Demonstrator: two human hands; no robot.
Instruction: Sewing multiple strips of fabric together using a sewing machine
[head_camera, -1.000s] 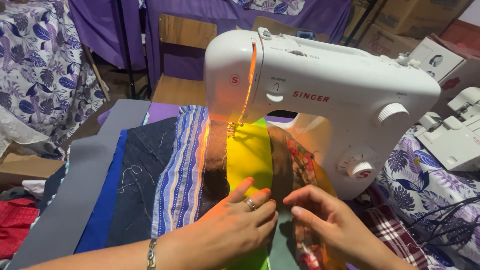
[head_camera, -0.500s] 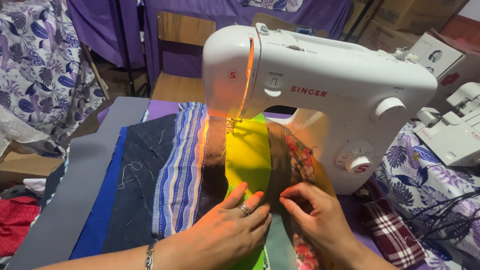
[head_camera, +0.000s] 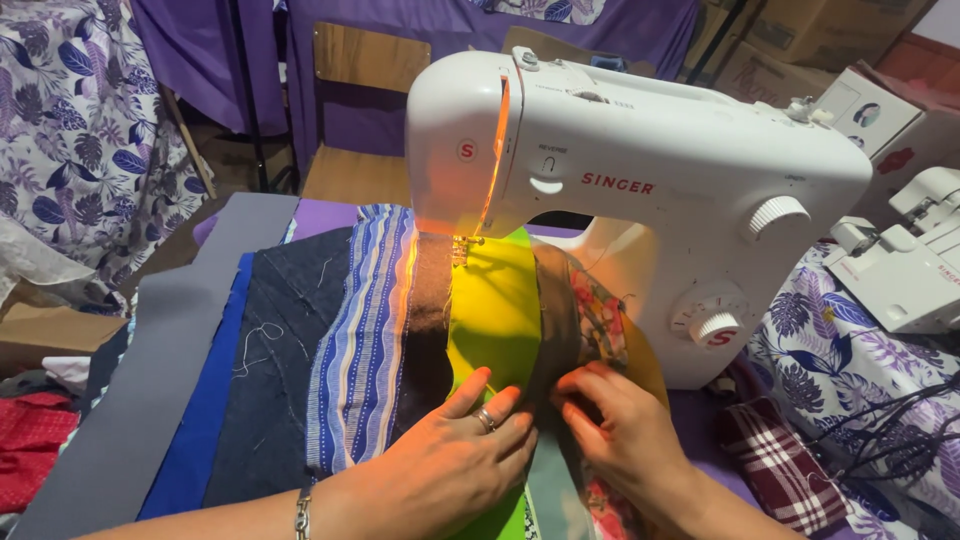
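Patchwork of fabric strips (head_camera: 360, 340) lies at centre frame on the table, long axis running from the lower edge of the frame up toward the needle (head_camera: 462, 250) of the white sewing machine (head_camera: 640, 190). Strips sit side by side, left to right: grey, bright blue, dark denim, blue-and-white striped, brown, yellow-green strip (head_camera: 497, 310), brown again, floral. The far ends of the brown and yellow-green strips pass under the machine head, lit orange by its lamp. Left hand (head_camera: 450, 465), lower centre, lies flat, palm down, fingers together and extended, pressing on the brown and yellow-green strips; ring on one finger, bracelet at the wrist. Right hand (head_camera: 620, 430), just beside it to the right, has fingers curled down, fingertips pinching the edge of the dark brown strip where it meets the floral one; the two hands nearly touch. Plaid cloth (head_camera: 780, 460) lies at lower right; a second white machine (head_camera: 900, 270) stands at right edge; a wooden chair (head_camera: 365, 110) stands behind.
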